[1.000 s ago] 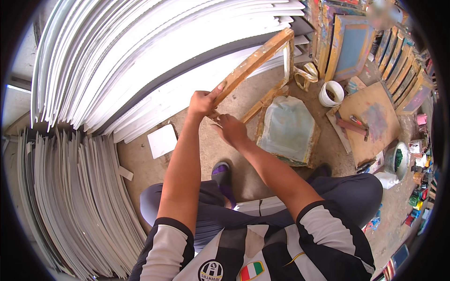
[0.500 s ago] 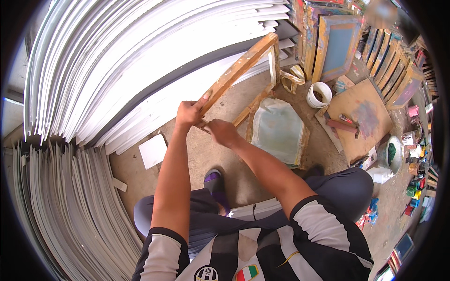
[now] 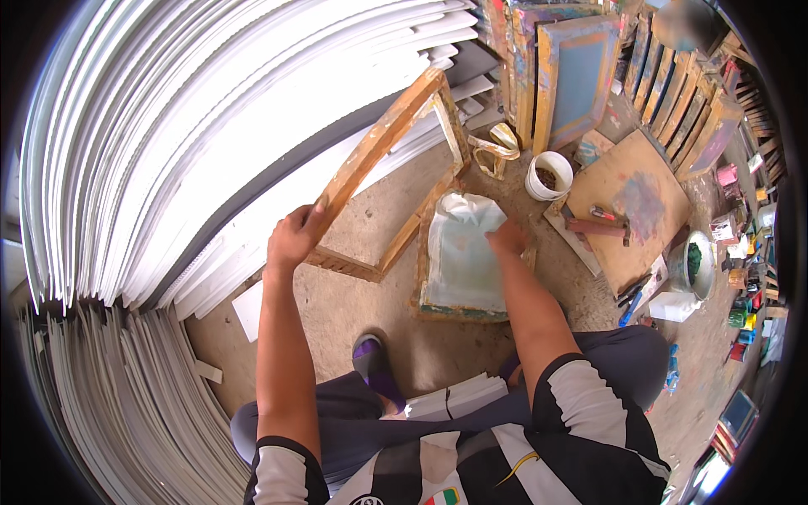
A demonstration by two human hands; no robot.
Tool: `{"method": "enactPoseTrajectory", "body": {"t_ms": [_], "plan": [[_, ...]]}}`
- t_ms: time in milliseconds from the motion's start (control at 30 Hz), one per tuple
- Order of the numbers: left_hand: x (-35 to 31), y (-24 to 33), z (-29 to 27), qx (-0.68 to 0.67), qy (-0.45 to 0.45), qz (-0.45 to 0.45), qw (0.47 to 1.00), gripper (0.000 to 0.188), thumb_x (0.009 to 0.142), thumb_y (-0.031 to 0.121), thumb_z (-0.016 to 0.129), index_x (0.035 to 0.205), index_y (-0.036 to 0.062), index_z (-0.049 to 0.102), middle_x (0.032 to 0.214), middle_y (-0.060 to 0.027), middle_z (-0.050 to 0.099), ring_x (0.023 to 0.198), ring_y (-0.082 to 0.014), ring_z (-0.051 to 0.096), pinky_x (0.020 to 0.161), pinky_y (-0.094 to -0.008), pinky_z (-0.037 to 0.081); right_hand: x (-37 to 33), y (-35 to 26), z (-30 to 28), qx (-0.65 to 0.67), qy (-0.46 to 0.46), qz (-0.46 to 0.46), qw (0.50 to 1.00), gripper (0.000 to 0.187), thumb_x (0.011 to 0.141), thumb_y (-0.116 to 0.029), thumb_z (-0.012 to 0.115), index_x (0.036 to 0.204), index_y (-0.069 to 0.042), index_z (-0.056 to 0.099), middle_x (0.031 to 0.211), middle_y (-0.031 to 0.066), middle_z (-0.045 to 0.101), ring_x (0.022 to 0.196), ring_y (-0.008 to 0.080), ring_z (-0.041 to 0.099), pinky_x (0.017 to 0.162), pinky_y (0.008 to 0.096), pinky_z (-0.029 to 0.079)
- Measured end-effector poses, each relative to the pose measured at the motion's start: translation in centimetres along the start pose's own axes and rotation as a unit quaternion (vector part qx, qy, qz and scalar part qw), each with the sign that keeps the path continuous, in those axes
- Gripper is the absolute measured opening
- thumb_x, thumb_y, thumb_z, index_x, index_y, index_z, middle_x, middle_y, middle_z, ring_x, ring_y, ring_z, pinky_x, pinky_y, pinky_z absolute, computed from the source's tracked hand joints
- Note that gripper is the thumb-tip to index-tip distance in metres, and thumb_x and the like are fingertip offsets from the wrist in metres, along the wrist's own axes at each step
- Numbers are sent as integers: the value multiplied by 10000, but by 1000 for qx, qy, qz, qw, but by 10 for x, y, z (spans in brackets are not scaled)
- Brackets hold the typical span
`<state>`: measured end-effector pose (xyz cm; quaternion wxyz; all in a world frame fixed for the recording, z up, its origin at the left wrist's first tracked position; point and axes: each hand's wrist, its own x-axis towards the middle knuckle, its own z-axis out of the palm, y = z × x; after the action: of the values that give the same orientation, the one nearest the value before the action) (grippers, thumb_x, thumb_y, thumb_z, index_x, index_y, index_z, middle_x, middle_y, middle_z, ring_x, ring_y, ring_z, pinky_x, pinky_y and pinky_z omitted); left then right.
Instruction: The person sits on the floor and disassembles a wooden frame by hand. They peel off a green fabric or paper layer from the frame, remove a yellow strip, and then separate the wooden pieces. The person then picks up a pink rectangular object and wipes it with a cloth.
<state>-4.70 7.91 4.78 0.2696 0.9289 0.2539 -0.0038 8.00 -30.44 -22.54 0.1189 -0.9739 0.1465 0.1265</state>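
White sheets, stacked on edge in a great curving bank, fill the upper left. Smaller, a bare wooden frame, paint-flecked and with nothing stretched across it, slants over the concrete floor ahead of the person. Smaller again, just right of it, lies a second frame covered with pale material, rumpled along its far edge. The left hand is clamped round the bare frame near its closest left corner; the right hand is at the right edge of the pale material (whether its fingers have closed on it, I cannot tell). Beyond stands a white bucket.

With one hand steadying so wide a frame, a firm hold at the corner seems wise, keeping the wood off the pale material; the right hand would do best handling that material lightly by its edge, to avoid creasing it.

Half a second ago both hands were together on the bare frame; now the right has left it, and the frame's near bar shows plainly.
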Motion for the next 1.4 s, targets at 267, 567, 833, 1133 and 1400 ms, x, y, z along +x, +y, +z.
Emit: {"method": "enactPoseTrajectory", "body": {"t_ms": [267, 567, 833, 1133, 1400], "plan": [[-2, 26, 14, 154, 55, -3, 987, 668, 887, 683, 677, 911, 15, 693, 773, -203, 714, 778, -407, 715, 718, -484, 553, 23, 30, -16, 65, 50, 96, 992, 418, 934, -263, 668, 1314, -98, 609, 1244, 189, 673, 1143, 376, 659, 937, 560, 505], [-16, -23, 14, 19, 71, 40, 996, 654, 875, 627, 742, 812, -21, 680, 608, -153, 631, 562, -300, 630, 576, -414, 502, 42, -55, -65, 570, -124, -64, 809, 626, 915, -496, 738, 1312, -31, 605, 1283, 216, 661, 1129, 354, 675, 946, 472, 541], [-62, -61, 8, -256, 25, 28, 966, 567, 944, 537, 718, 826, -15, 659, 653, -30, 605, 562, -104, 567, 509, -285, 458, -33, -167, -174, 892, -281, -39, 352, 747, 1010, -410, 662, 1524, 36, 354, 1425, 232, 544, 1294, 344, 566, 1118, 436, 469], [-84, -78, 24, -404, -36, 47, 913, 497, 978, 463, 699, 956, -31, 648, 750, -70, 652, 580, -143, 625, 533, -296, 498, -55, -183, -230, 889, -198, -105, 401, 378, 1017, -209, 677, 1306, 4, 560, 1128, 128, 682, 965, 243, 675, 914, 389, 560], [-90, -78, 42, -470, -46, 25, 881, 417, 992, 390, 701, 965, -23, 661, 756, -73, 664, 569, -153, 625, 539, -311, 508, -70, -132, -225, 697, 178, -220, 659, 294, 968, -178, 734, 1152, 26, 632, 1101, 126, 696, 1009, 293, 675, 887, 411, 542]]}}
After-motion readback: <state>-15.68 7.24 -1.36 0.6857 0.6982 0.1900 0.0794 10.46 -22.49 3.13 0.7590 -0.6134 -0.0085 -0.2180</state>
